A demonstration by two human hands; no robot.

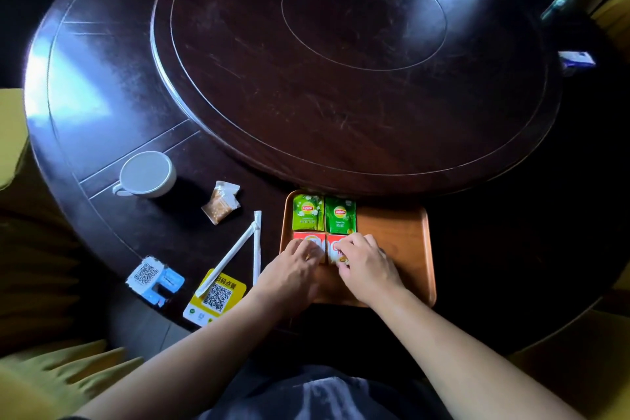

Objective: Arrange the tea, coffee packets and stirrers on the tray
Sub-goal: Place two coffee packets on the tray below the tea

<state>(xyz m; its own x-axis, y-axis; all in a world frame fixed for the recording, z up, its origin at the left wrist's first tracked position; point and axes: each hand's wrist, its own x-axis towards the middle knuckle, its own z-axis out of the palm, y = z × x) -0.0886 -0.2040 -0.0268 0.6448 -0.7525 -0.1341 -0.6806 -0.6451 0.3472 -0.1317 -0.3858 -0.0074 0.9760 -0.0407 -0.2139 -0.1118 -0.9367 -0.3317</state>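
Left hand lies with fingers spread flat on a red packet; right hand pinches the edge of a second red packet beside it, both on the tray, a smooth orange-brown wooden rectangle with rounded corners. Two glossy green tea packets sit side by side just beyond, in the tray's far left corner. Left of the tray, on the dark polished round table: two paper-wrapped stirrers, a clear crumpled sachet, a white cup, two QR cards.

Orange tray holding four packets in a square, two wrapped stirrers beside it
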